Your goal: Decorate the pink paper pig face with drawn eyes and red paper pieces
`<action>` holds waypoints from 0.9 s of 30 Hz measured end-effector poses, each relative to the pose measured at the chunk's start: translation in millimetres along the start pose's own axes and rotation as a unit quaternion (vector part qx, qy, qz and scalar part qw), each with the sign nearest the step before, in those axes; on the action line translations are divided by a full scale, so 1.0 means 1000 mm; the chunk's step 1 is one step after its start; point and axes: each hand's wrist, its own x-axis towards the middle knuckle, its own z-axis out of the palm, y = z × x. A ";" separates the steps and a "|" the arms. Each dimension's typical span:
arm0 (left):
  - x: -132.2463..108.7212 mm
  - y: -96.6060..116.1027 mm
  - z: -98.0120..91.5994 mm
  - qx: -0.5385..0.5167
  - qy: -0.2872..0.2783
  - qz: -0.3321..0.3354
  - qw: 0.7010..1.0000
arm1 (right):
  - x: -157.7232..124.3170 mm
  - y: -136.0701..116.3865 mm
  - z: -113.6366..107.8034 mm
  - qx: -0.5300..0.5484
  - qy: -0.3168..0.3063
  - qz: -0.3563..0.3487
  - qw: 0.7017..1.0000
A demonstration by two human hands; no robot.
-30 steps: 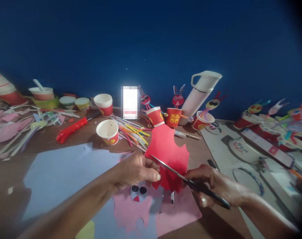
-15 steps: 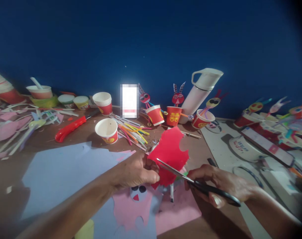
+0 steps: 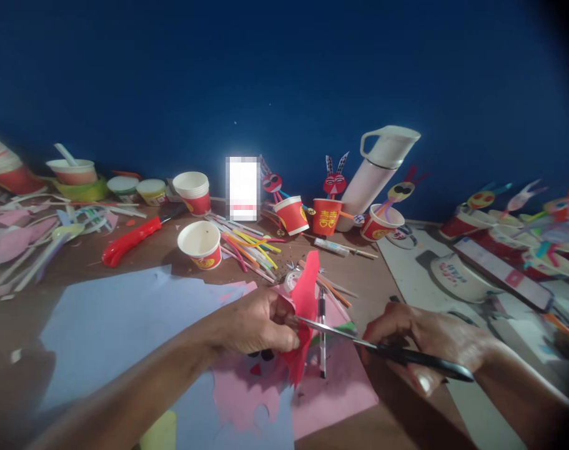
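Observation:
Between its thumb and fingers, my left hand (image 3: pixel 260 322) pinches a piece of red paper (image 3: pixel 306 294), which is turned nearly edge-on to me. My right hand (image 3: pixel 420 344) is closed around the black handles of a pair of scissors (image 3: pixel 335 331). The blades point left and lie across the red paper close to my left fingertips; whether they are parted I cannot tell. Beneath the hands are pink paper (image 3: pixel 335 400) with a black-and-clear pen (image 3: pixel 322 337) on it, and a pink cut-out (image 3: pixel 247 394) with a face, partly hidden by my left hand and the red paper.
Blue paper (image 3: pixel 120 331) spreads to the left. Behind it lie a red-handled cutter (image 3: pixel 132 242), paper cups (image 3: pixel 200 245) and coloured sticks (image 3: pixel 251 244). Cup figures (image 3: pixel 328 215) and a leaning white flask (image 3: pixel 373 175) stand at the back. A phone (image 3: pixel 504 275) rests at the right.
The red paper has turned from facing me to nearly edge-on, uncovering the pen and a small tube behind it. My right hand and the scissors have shifted slightly right.

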 end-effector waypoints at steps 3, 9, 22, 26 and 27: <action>-0.001 0.000 -0.001 0.018 0.008 -0.011 1.000 | 0.001 -0.002 0.000 -0.007 0.009 0.003 1.000; -0.003 0.002 -0.001 0.028 0.010 -0.014 0.999 | 0.000 -0.001 0.003 -0.036 0.035 0.004 0.999; -0.003 0.001 -0.002 0.026 -0.001 -0.009 1.000 | 0.000 0.013 0.007 -0.022 0.047 -0.002 0.999; -0.003 0.000 -0.002 0.018 -0.004 0.000 1.000 | 0.000 0.015 0.007 -0.018 0.055 -0.004 0.998; -0.003 0.000 -0.002 0.013 -0.001 0.005 1.000 | -0.002 0.014 0.006 -0.021 0.058 -0.005 0.998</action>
